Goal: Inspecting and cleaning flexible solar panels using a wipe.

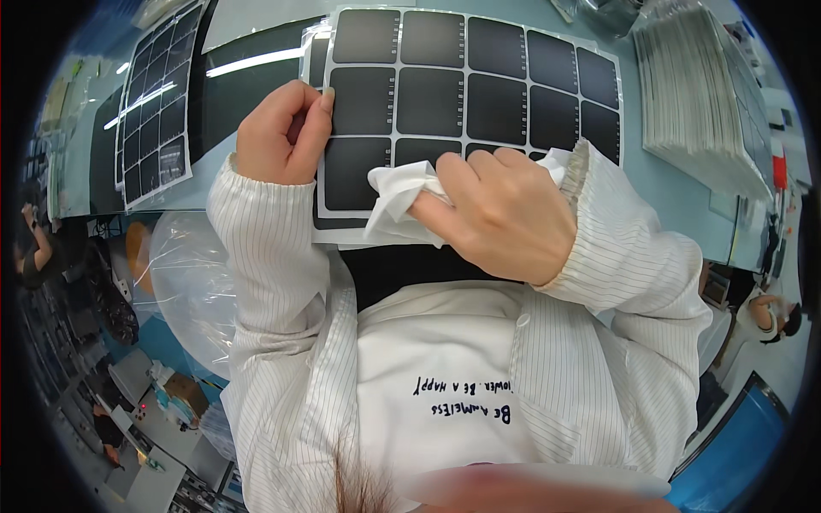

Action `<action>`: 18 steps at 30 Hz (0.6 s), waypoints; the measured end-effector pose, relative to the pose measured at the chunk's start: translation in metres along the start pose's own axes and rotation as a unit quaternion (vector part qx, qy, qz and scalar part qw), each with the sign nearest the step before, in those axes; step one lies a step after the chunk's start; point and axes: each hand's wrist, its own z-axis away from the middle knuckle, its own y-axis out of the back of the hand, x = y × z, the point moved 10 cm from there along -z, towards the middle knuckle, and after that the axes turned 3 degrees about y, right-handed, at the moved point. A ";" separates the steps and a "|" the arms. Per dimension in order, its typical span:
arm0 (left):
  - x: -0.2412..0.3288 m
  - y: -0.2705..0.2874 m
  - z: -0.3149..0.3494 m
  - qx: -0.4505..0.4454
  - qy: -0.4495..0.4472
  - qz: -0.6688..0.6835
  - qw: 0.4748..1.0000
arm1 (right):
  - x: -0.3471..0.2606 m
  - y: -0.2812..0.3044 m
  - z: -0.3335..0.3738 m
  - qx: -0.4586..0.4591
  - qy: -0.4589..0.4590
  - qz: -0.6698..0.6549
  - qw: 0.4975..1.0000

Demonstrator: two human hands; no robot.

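A sheet of dark rounded panels [430, 101] with white borders lies flat on the table in front of me. My left hand [286, 132] is closed at the sheet's left edge, thumb and fingertips pinching or pressing that border. Over the lower rows of the panels my right hand [505, 209] grips a crumpled white wipe [402, 201]. Part of the wipe bunches out to the left of the fingers and more shows by the right wrist. The hand and the cloth hide several panels of the bottom row.
On the right stands a tall stack of sheets [697, 107]. Another panel sheet [156, 103] lies at the left, beside a dark glossy surface [248, 81]. Clear plastic wrapping [192, 282] bulges below the table's left edge. Other people are visible at both far sides.
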 end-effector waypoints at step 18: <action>0.001 -0.001 0.003 0.006 0.000 -0.009 1.000 | 0.019 -0.004 -0.008 -0.010 -0.078 0.050 0.996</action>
